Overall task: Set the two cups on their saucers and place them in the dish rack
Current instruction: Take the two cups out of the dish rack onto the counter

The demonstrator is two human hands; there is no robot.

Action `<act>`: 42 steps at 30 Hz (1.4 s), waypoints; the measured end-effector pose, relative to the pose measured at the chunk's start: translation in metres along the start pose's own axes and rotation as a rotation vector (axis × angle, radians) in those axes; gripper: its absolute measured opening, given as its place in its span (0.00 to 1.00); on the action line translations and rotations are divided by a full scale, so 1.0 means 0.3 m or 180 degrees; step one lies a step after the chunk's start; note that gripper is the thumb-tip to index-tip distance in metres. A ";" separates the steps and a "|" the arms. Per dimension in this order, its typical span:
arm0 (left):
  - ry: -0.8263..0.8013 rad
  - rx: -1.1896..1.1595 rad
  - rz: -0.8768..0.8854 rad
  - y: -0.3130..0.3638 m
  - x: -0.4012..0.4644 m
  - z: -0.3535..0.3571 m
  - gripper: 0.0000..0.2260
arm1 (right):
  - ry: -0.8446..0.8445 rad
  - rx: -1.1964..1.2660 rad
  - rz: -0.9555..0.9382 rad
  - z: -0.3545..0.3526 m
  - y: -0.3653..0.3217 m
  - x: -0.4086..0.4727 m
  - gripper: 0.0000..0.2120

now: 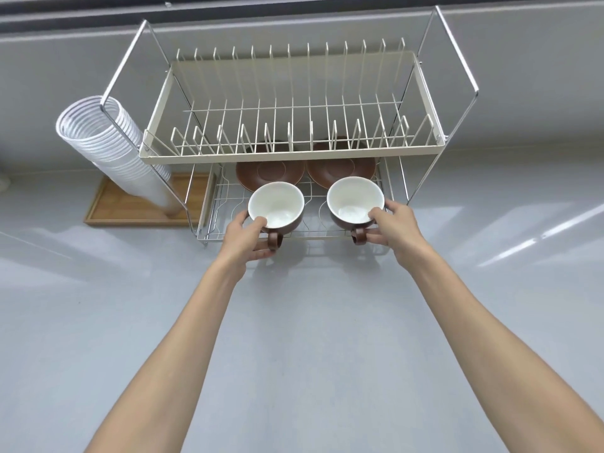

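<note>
Currently | left hand (248, 235) grasps left cup (276, 206), right hand (390, 223) grasps right cup (355, 201), both at lower tier of dish rack (157, 152) | saucers (271, 173) behind | glazed, likely slippery, breakable; rim-and-handle hold suits.

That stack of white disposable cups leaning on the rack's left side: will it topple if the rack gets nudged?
Probably. The stack of disposable cups is tall, tilted, and seems propped against the dish rack frame, so a nudge could tip it. It looks thin and light, so likely unbreakable but apt to roll.
</note>
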State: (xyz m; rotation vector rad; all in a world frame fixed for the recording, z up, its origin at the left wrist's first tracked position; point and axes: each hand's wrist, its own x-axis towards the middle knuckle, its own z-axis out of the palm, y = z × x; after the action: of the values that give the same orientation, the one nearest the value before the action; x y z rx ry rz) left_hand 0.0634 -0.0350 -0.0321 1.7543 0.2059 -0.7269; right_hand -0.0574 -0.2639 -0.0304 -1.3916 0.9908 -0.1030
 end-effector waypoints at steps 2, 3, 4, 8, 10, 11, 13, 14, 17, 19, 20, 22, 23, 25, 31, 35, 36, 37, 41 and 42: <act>0.0025 -0.0097 0.0003 0.002 -0.005 0.006 0.20 | 0.0058 0.0048 -0.0023 0.003 -0.001 -0.005 0.21; 0.0056 -0.0140 0.0017 0.002 -0.007 0.009 0.21 | 0.0083 0.0073 -0.0049 0.004 -0.002 -0.012 0.21; 0.0094 -0.0176 0.0034 -0.001 -0.008 0.013 0.21 | 0.0103 0.0106 -0.0065 0.004 -0.002 -0.018 0.21; 0.0193 -0.0297 0.0133 0.004 -0.030 0.022 0.21 | 0.0173 0.0219 -0.0129 -0.010 -0.009 -0.069 0.20; 0.0198 -0.0360 0.0204 0.014 -0.060 0.025 0.20 | 0.0180 0.0263 -0.0166 -0.024 -0.012 -0.106 0.20; 0.0210 -0.0369 0.0239 0.016 -0.078 0.026 0.21 | 0.0175 0.0289 -0.0183 -0.032 -0.012 -0.127 0.19; 0.0223 -0.0350 0.0292 0.012 -0.119 0.032 0.21 | 0.0159 0.0332 -0.0208 -0.050 -0.005 -0.174 0.19; 0.0227 -0.0361 0.0307 0.005 -0.141 0.037 0.21 | 0.0152 0.0348 -0.0215 -0.060 0.000 -0.199 0.19; 0.0186 -0.0389 0.0340 -0.030 -0.209 0.062 0.21 | 0.0159 0.0420 -0.0177 -0.108 0.032 -0.279 0.18; 0.0101 -0.0370 0.0319 -0.059 -0.254 0.085 0.20 | 0.0203 0.0439 -0.0131 -0.152 0.065 -0.332 0.19; 0.0045 -0.0365 0.0287 -0.074 -0.276 0.099 0.21 | 0.0239 0.0447 -0.0114 -0.178 0.085 -0.358 0.19; -0.0044 -0.0347 0.0216 -0.103 -0.313 0.133 0.21 | 0.0335 0.0478 -0.0082 -0.237 0.124 -0.402 0.18; -0.0080 -0.0334 0.0188 -0.116 -0.329 0.154 0.22 | 0.0399 0.0492 -0.0065 -0.269 0.144 -0.420 0.18; -0.0147 -0.0303 0.0143 -0.142 -0.360 0.206 0.22 | 0.0541 0.0508 -0.0023 -0.334 0.181 -0.447 0.18; -0.0365 -0.0231 0.0000 -0.195 -0.422 0.403 0.24 | 0.0978 0.0665 0.0179 -0.509 0.275 -0.471 0.23; -0.0504 -0.0167 -0.0066 -0.208 -0.445 0.543 0.24 | 0.1172 0.0706 0.0317 -0.617 0.331 -0.446 0.25; -0.0528 -0.0149 -0.0083 -0.210 -0.446 0.576 0.24 | 0.1196 0.0741 0.0333 -0.641 0.341 -0.439 0.25; -0.0551 -0.0132 -0.0099 -0.211 -0.445 0.608 0.24 | 0.1221 0.0777 0.0337 -0.663 0.347 -0.431 0.24; -0.0618 -0.0077 -0.0118 -0.203 -0.436 0.719 0.24 | 0.1347 0.0928 0.0324 -0.741 0.357 -0.395 0.21; -0.0621 -0.0076 -0.0123 -0.199 -0.430 0.743 0.24 | 0.1370 0.0973 0.0315 -0.758 0.356 -0.385 0.20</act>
State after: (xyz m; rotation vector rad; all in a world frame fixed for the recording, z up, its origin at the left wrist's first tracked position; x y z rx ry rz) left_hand -0.1492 -0.1919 -0.0385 1.6487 0.1155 -0.9143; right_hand -0.3222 -0.3434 -0.0300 -1.0560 1.3352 -0.4764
